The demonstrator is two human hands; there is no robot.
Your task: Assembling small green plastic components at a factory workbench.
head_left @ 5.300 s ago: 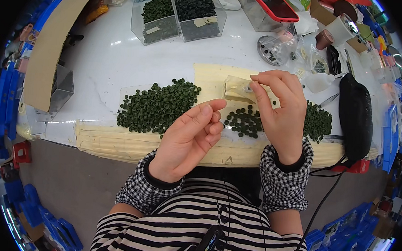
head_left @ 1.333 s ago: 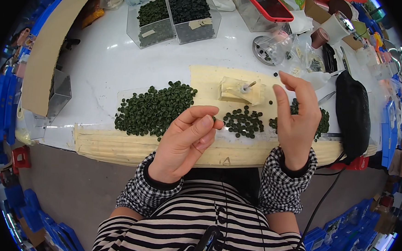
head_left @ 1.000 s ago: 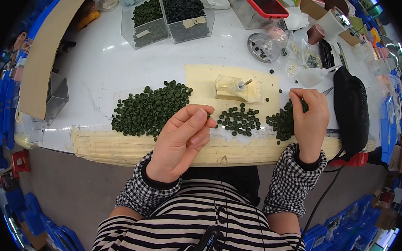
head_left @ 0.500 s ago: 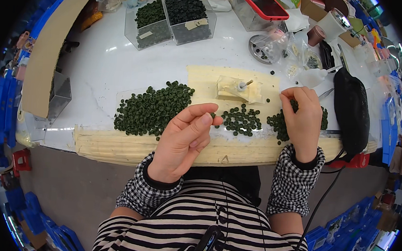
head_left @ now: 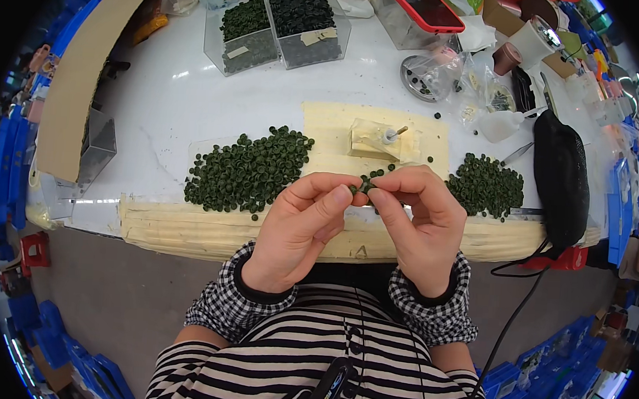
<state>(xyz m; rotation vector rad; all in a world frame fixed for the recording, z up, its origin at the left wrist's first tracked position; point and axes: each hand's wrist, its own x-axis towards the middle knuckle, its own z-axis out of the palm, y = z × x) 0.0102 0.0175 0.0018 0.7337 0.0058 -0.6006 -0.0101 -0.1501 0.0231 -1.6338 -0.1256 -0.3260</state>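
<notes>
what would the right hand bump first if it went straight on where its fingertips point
Probably the left hand, at its fingertips or the small green piece there; depth between it and the right hand is unclear.

Red-cased phone (head_left: 426, 8) atop clear box (head_left: 401, 30); black pouch (head_left: 560, 185) at right; cardboard strip (head_left: 78, 82) at left.

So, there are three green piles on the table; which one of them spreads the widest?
The left pile, beyond and left of the left hand: it looks clearly broader than the right pile and the partly hidden middle pile.
</notes>
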